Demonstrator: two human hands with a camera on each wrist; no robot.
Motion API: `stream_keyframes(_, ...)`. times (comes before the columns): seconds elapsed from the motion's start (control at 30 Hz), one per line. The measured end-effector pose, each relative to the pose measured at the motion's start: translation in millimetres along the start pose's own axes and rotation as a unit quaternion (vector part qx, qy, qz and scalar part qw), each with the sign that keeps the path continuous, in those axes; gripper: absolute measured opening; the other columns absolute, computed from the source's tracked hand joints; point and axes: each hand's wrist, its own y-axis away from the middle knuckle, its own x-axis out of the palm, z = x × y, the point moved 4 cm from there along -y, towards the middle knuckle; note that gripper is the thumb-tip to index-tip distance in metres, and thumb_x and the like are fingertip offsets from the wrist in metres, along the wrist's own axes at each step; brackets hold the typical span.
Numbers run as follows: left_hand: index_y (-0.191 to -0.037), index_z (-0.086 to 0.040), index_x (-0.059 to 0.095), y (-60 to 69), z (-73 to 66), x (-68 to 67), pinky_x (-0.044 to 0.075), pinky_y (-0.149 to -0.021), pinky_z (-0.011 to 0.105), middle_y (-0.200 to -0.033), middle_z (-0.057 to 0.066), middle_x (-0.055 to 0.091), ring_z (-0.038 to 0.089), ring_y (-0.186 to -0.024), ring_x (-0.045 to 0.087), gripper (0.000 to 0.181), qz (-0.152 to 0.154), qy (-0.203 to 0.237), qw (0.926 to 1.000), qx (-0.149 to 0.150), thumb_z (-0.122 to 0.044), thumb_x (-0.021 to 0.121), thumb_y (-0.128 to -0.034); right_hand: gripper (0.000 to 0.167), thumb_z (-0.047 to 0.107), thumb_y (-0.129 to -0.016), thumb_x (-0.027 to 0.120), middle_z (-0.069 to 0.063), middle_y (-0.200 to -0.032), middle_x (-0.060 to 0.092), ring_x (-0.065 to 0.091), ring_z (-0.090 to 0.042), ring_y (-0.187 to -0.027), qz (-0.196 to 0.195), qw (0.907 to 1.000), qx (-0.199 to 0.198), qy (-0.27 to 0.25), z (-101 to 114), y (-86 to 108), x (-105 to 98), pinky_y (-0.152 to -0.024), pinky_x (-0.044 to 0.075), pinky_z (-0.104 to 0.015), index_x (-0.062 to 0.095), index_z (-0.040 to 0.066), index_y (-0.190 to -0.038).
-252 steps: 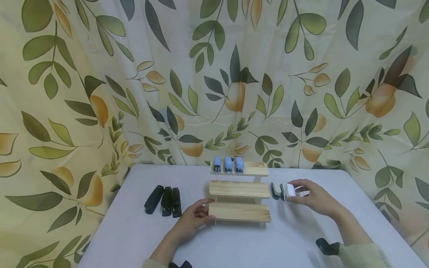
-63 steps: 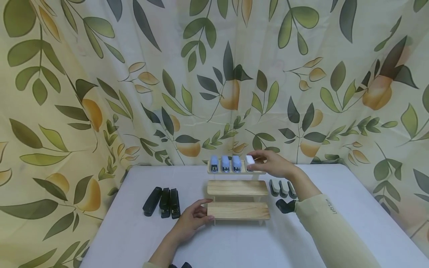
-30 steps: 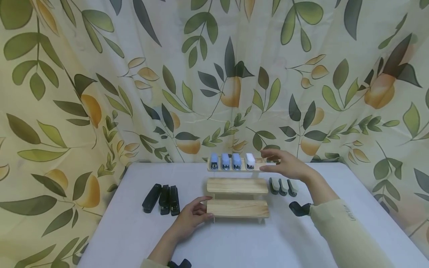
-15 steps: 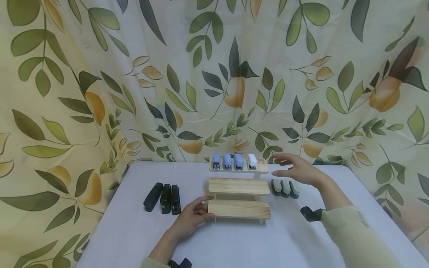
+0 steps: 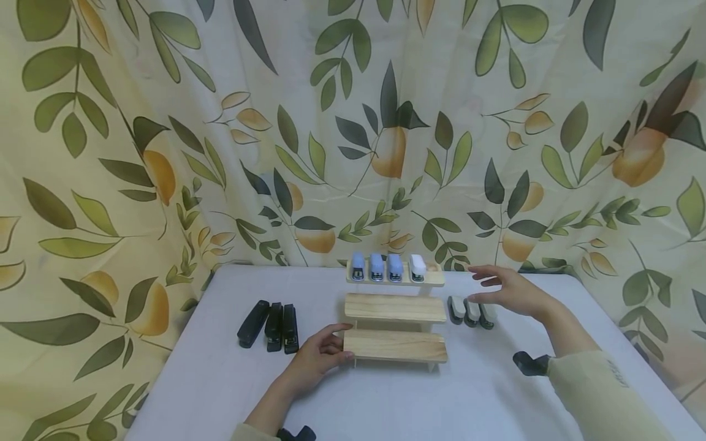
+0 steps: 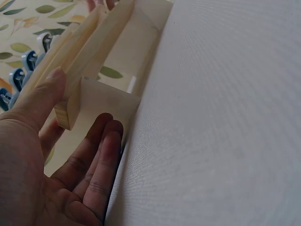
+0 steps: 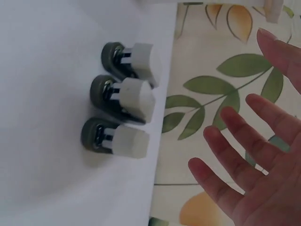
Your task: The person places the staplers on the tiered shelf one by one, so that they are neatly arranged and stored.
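A three-tier wooden stand (image 5: 394, 345) stands mid-table. My left hand (image 5: 314, 358) grips the left end of its lowest step; in the left wrist view the thumb (image 6: 51, 89) lies on the board, an index finger under it, the other fingers apart from it. On the top step, three blue mini staplers (image 5: 377, 267) and one white mini stapler (image 5: 417, 268) stand in a row. My right hand (image 5: 510, 294) hovers, holding nothing, near three pale grey mini staplers (image 5: 471, 311) on the table. In the right wrist view its fingers (image 7: 235, 155) are spread, apart from the grey staplers (image 7: 136, 99).
Three black staplers (image 5: 274, 326) lie side by side left of the stand. The middle step (image 5: 394, 307) and the lowest step are bare wood. A white cloth covers the table (image 5: 397, 404), and a leaf-patterned curtain (image 5: 353, 135) hangs right behind it.
The white mini stapler went from beside the grey ones onto the top step and was let go. My right hand has since drawn back right and down toward the grey staplers. The left hand stays put.
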Motion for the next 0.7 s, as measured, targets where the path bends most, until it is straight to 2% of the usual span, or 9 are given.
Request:
stream_keyframes(0.13, -0.143, -0.041, 0.056, 0.2, -0.1, 0.1, 0.054, -0.086, 0.029, -0.114, 0.001, 0.069, 0.016, -0.102, 0.067, 0.059, 0.001, -0.001, 1.0000, 0.002, -0.042, 0.080, -0.0897, 0.080, 0.038, -0.093, 0.078, -0.032, -0.148, 0.050, 0.050, -0.053, -0.134, -0.003, 1.0000, 0.003, 0.002, -8, 4.0, 2, -0.099, 0.050, -0.066, 0.042, 0.000, -0.153)
stream_keyframes(0.33, -0.143, -0.041, 0.056, -0.5, -1.1, -0.4, 0.054, -0.087, 0.029, -0.113, 0.001, 0.069, 0.017, -0.101, 0.067, 0.058, 0.000, -0.004, 1.0000, 0.003, -0.042, 0.080, -0.0897, 0.084, 0.046, -0.093, 0.076, -0.032, -0.149, 0.049, 0.049, -0.053, -0.134, 0.006, 0.9993, 0.036, 0.004, -24, 6.8, 5, -0.100, 0.049, -0.066, 0.041, -0.001, -0.154)
stream_keyframes(0.7, -0.143, -0.039, 0.057, -1.0, -0.9, -0.6, 0.054, -0.087, 0.032, -0.112, 0.001, 0.070, 0.018, -0.101, 0.067, 0.058, 0.001, -0.004, 1.0000, 0.008, -0.042, 0.080, -0.0895, 0.081, 0.041, -0.093, 0.077, -0.034, -0.151, 0.044, 0.044, -0.056, -0.136, 0.025, 0.9969, 0.074, -0.002, -50, 11.5, 12, -0.098, 0.048, -0.069, 0.042, 0.000, -0.154)
